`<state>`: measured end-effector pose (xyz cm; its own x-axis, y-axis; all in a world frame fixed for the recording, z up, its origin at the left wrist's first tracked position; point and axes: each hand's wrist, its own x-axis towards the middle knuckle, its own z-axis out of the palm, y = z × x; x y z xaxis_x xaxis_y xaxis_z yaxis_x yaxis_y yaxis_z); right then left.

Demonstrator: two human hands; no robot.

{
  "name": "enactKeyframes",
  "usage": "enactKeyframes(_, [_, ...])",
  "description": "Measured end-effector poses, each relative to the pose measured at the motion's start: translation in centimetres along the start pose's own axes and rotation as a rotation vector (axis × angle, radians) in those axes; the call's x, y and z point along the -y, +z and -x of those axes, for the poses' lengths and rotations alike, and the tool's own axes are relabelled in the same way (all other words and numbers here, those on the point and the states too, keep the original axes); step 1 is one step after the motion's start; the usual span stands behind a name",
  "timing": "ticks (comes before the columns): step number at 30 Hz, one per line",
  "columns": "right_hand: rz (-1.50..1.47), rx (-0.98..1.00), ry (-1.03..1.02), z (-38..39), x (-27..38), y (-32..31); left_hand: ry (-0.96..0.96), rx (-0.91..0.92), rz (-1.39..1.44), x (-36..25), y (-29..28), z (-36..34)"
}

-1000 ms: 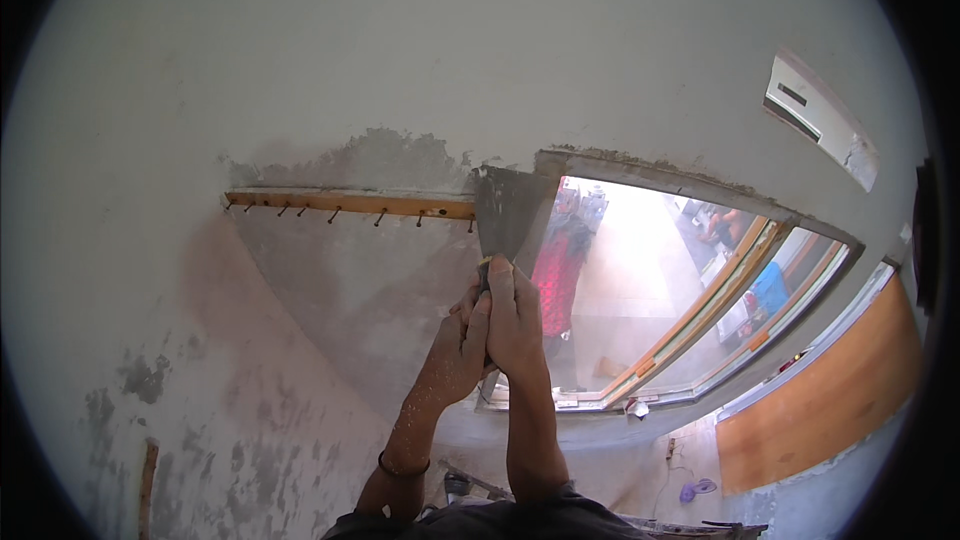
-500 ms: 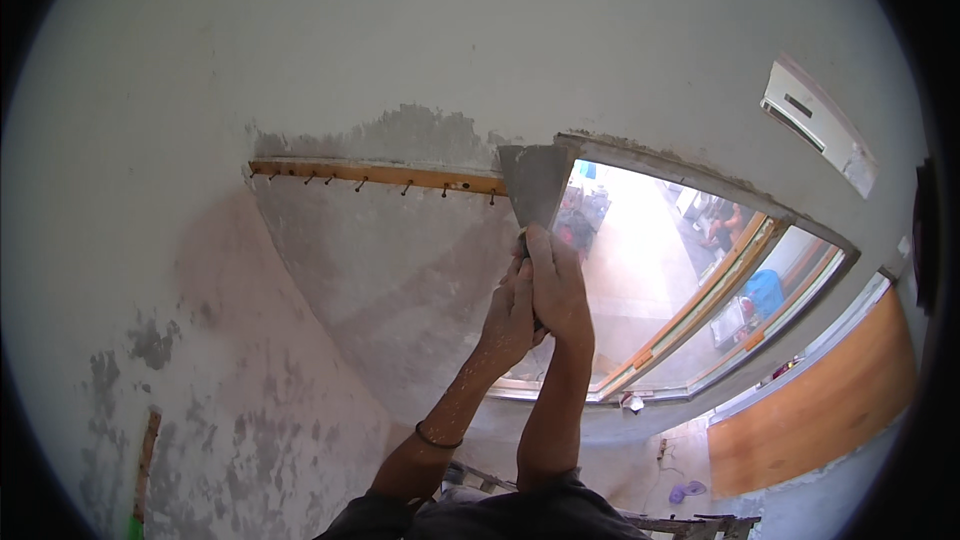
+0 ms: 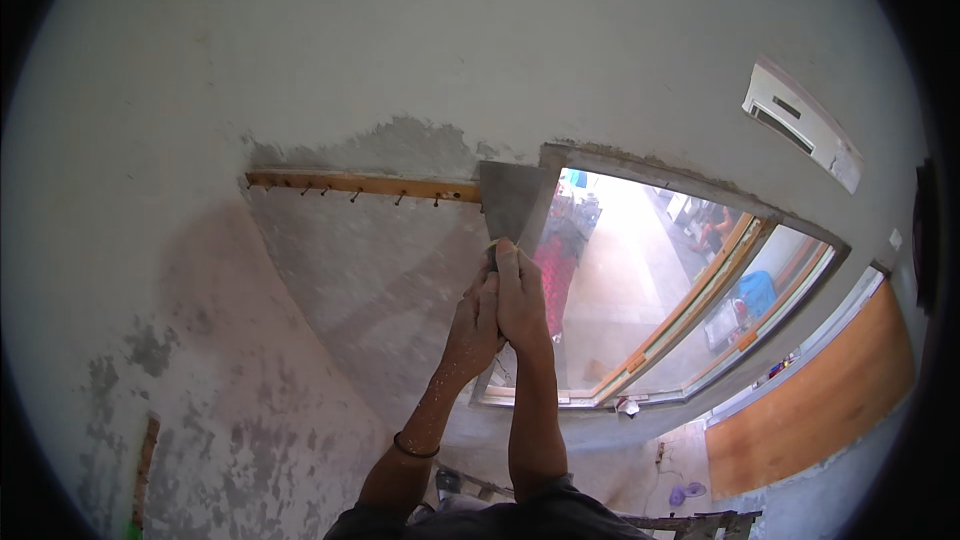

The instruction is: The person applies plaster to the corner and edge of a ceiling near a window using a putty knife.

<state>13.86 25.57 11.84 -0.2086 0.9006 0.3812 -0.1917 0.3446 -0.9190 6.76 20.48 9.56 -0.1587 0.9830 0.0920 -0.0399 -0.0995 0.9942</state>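
A wide, trapezoid-bladed scraper [image 3: 512,198] points up and away from me, its broad edge near the wall between a wooden strip and the window frame. My left hand [image 3: 472,332] is wrapped round the lower part of its handle. Higher up on the same handle, my right hand [image 3: 522,298] is closed, fingers pressed against the left hand. Most of the handle is hidden by both hands. The wooden strip [image 3: 365,183] with several protruding nails ends beside the blade. Above it, the paint is gone from a rough grey patch [image 3: 420,143] of wall.
A window with wooden sashes [image 3: 690,300] opens on the right, showing a bright area with people and goods beyond. An electrical panel box [image 3: 805,125] is on the wall at upper right. Below it at right stands an orange-brown board [image 3: 815,390]. Peeling patches [image 3: 240,450] mark the left wall.
Both hands and the scraper have shifted left and slightly down in the view. The window and panel box have also shifted somewhat left. A pink-red figure now shows through the window beside my right hand.
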Motion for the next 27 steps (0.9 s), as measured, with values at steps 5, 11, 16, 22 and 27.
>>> enactKeyframes(5, [-0.005,-0.037,-0.027,-0.4,0.5,1.2,0.617,-0.109,-0.341,1.6,-1.5,-1.5])
enactKeyframes(11, [-0.131,-0.012,0.023,-0.4,0.1,1.3,0.280,-0.027,-0.104,-1.4,-1.5,-0.5])
enactKeyframes(16, [0.293,-0.062,-0.177,-1.8,4.6,-0.1,0.553,-0.053,-0.181,0.9,0.3,-3.2])
enactKeyframes(22, [0.188,0.007,-0.052,-2.1,3.1,-0.3,0.707,-0.120,-0.462,0.4,0.4,-2.1])
enactKeyframes(27, [0.116,-0.030,-0.062,-0.4,-0.2,-0.1,0.391,-0.099,-0.211,1.3,-0.1,-1.0])
